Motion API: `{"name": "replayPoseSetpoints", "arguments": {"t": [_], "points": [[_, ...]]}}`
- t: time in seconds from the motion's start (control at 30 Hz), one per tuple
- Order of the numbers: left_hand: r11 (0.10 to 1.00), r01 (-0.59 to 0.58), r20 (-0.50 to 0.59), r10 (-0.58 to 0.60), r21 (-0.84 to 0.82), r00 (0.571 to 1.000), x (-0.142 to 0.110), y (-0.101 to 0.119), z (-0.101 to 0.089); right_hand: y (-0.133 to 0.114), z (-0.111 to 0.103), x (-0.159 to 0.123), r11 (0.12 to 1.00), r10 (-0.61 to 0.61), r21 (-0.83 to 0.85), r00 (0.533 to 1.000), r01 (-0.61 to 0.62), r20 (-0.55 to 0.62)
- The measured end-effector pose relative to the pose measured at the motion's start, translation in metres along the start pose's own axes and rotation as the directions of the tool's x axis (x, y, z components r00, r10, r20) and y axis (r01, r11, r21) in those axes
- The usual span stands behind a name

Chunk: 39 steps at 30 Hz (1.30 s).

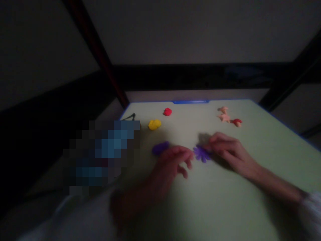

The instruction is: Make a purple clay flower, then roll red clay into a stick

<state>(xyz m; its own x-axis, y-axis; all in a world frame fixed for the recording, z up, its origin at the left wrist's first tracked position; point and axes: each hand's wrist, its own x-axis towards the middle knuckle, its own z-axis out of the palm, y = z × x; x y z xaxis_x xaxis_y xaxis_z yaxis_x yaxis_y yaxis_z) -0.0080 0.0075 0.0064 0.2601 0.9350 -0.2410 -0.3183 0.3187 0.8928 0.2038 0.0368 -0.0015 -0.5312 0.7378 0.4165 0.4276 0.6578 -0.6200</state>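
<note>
A purple flower-like shape (202, 154) with narrow petals, which looks like modelling clay, lies on the pale table (200, 197). My right hand (229, 150) is at its right edge, fingers bent together and fingertips on the petals. Just left of the flower, my left hand (173, 162) hovers with curved fingers apart and nothing visible in them. Partly behind that hand sits a purple lump (160, 148). The picture is dim and blurred, so fine finger contact is hard to see.
Farther back lie a yellow lump (154, 124) and a red lump (168, 111). Small peach-coloured shapes (224, 117) and a red-and-peach piece (236, 122) are at the back right. A blue clip-like strip (191, 101) marks the far edge. A pixelated area (110, 147) covers the left side.
</note>
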Motion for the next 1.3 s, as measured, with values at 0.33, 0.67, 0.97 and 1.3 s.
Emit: {"name": "replayPoseSetpoints", "arguments": {"t": [0.33,0.67,0.97,1.3], "points": [[1.0,0.005,0.006,-0.005,-0.001,1.0,-0.002,-0.001,-0.001,0.006,-0.009,-0.019,0.954,-0.064,-0.278,0.985,0.108,0.162],[1.0,0.011,0.001,-0.011,0.001,1.0,-0.001,-0.002,-0.001,0.007,-0.006,-0.018,0.914,-0.069,-0.377,0.972,0.151,0.223],[1.0,0.004,0.0,-0.004,-0.004,1.0,-0.002,-0.001,-0.002,0.011,-0.005,-0.018,0.898,-0.102,-0.393,0.962,0.199,0.254],[1.0,0.008,0.002,-0.008,0.012,1.0,-0.001,-0.001,-0.002,0.01,-0.008,-0.015,0.928,-0.103,-0.338,0.978,0.16,0.181]]}}
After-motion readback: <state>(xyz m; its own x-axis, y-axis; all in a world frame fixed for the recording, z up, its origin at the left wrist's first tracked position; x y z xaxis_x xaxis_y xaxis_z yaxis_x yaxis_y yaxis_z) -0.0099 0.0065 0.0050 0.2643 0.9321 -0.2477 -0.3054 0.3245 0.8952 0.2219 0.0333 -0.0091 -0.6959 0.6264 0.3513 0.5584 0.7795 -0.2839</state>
